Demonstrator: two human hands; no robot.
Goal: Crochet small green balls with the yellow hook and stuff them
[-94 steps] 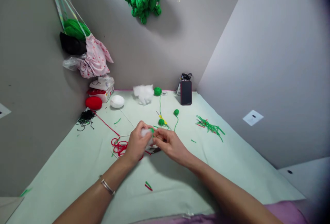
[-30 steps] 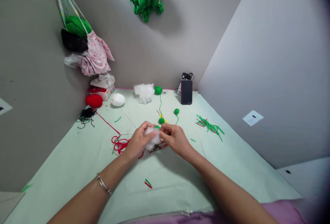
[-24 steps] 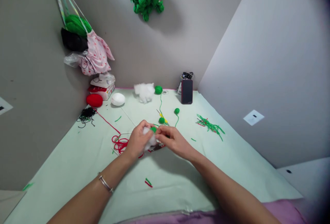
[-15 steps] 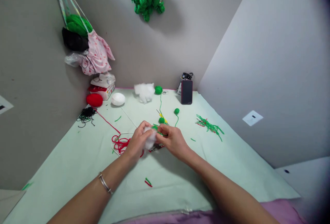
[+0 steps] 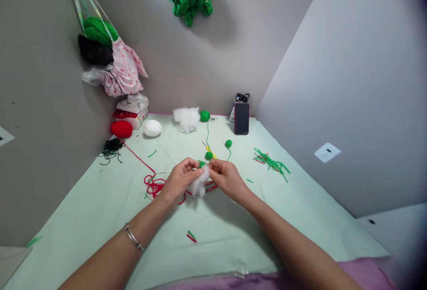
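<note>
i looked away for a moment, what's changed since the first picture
The white fluff, a rounder puff against the left hand then, has shifted right and hangs looser; the right hand has edged right too. The left hand still holds the green piece. The phone and red ball stayed put.

To the right of the red yarn tangle [image 5: 154,189], I hold a small, bright green piece [image 5: 202,164], mostly hidden in my grip, and a wispy tuft of white fluff [image 5: 200,184] hanging downward.
</note>
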